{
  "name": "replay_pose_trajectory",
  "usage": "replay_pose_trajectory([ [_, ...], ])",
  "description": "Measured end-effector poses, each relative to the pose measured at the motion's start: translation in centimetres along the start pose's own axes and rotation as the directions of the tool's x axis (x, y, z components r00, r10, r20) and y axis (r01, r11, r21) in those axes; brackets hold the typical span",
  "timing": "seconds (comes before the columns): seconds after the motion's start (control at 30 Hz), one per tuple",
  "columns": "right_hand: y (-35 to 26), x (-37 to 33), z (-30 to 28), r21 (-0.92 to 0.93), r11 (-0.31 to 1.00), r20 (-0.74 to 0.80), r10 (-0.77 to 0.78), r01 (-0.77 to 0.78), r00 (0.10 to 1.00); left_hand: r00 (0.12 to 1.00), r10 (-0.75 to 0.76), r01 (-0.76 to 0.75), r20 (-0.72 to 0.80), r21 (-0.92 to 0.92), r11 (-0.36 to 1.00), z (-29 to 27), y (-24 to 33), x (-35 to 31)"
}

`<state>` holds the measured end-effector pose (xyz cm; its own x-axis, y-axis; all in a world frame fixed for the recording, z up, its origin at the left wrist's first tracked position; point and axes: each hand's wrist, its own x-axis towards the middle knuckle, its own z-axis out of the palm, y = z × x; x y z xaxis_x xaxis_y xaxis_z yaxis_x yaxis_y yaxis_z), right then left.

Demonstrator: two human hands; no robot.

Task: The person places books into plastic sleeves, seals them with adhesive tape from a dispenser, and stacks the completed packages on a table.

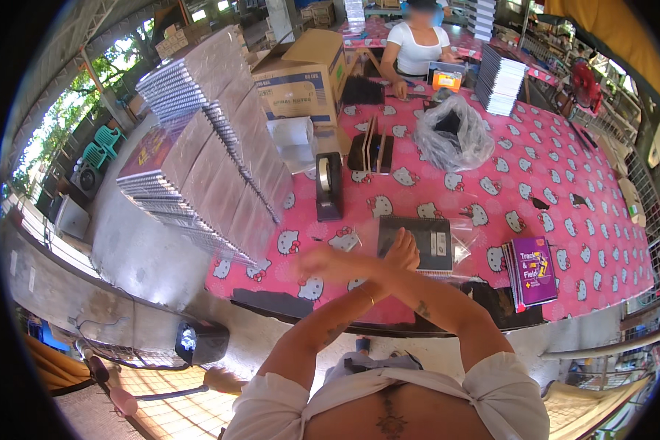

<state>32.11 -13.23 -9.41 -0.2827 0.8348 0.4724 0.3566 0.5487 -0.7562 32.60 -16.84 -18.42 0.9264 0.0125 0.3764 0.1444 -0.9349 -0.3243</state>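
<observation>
Notebook (415, 243), dark cover, inside a clear plastic sleeve, is lying flat on the pink cartoon-cat worktop (565, 205) right in front of the person. Arms are crossing: the left hand (403, 251) is resting on the notebook's near left edge, fingers held together and flat, not gripping anything. The right hand (317, 262) is hovering off to the left over the worktop, too blurry to tell if the fingers are open or closed. I'd guess the notebook is light and fairly stiff, but that plastic is looking slippery, so pinching it by an edge through the sleeve seems safest. Just right of it a purple notebook stack (533, 270) is sitting; a bit further off there's a black tape dispenser (328, 185), big wrapped notebook piles (213, 154) on the left, a crumpled clear bag (455, 132), a cardboard box (301, 77), and another person (418, 44) working at the far end.
</observation>
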Motion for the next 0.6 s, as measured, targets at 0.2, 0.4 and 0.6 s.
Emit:
replay_pose_trajectory([
  [0.2,4.1,-20.7,-12.1,-0.725,0.251,-0.529,0.395,-0.642,0.751,0.965,-0.246,0.192,-0.089,-0.395,0.898,-0.3,0.4,0.3],
  [0.4,-3.7,-18.6,-4.8,-0.695,0.263,-0.265,0.771,-0.669,0.579,0.941,-0.321,0.229,-0.104,-0.505,0.833,-0.7,-0.4,0.1],
  [0.6,-1.3,-21.7,0.2,-0.844,0.035,-0.504,0.288,-0.535,0.814,1.0,-0.012,0.007,-0.009,-0.482,0.876,-1.5,-1.2,2.1],
])
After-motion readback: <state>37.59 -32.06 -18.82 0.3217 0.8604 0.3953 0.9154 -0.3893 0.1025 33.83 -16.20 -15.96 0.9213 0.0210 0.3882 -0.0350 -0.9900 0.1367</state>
